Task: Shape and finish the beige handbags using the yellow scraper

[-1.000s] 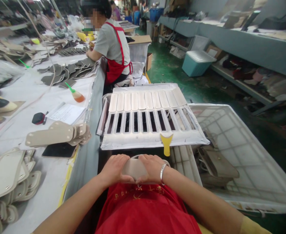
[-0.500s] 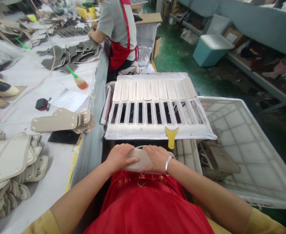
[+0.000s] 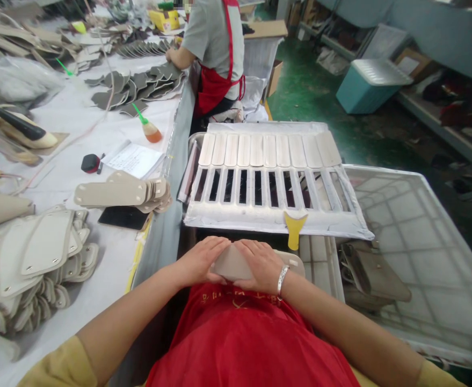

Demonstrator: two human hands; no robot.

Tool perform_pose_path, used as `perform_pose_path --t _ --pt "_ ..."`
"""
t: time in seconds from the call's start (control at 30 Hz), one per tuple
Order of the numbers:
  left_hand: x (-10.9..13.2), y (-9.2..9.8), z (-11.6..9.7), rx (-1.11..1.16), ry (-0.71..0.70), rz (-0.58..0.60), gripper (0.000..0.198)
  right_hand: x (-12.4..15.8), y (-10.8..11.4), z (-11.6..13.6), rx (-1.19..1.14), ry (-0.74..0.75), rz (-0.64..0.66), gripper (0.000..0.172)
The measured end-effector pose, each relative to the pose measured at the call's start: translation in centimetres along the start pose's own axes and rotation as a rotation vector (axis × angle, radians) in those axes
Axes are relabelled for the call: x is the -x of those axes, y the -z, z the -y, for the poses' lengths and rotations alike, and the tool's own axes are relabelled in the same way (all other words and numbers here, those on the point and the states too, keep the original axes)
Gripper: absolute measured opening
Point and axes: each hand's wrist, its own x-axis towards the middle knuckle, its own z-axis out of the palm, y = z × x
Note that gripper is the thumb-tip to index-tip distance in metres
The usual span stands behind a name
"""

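Note:
Both hands press on one beige leather strap piece (image 3: 231, 263) held just above my red apron. My left hand (image 3: 200, 259) covers its left end with fingers curled over it, and my right hand (image 3: 260, 262), a silver bracelet at the wrist, grips its right end. In front lies a white slotted board (image 3: 271, 221) with a row of cream strips (image 3: 270, 149) laid on its far half. A yellow scraper (image 3: 295, 228) rests at the board's near edge.
A work table on the left carries stacks of beige leather pieces (image 3: 118, 193), a black pad (image 3: 123, 217), papers (image 3: 133, 159) and a glue brush (image 3: 149, 129). A co-worker in a red apron (image 3: 217, 48) sits ahead. White plastic crates (image 3: 413, 236) stand to the right.
The view has shifted left and downward, so the board and table sit further right in the picture. My hands stay on the strap piece with almost no change in grip.

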Motion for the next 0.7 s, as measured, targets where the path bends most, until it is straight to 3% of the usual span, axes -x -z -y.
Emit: perform_pose_path --t 0.23,0.7 --pt "-0.6 0.4 -0.9 0.066 0.017 -0.006 0.067 0.0 0.2 0.7 -0.044 -0.01 -0.048 0.071" --pt "-1.2 0.5 -0.7 0.204 0.092 -0.07 0.066 -0.4 0.6 0.6 -0.125 -0.101 -0.065 0.063"
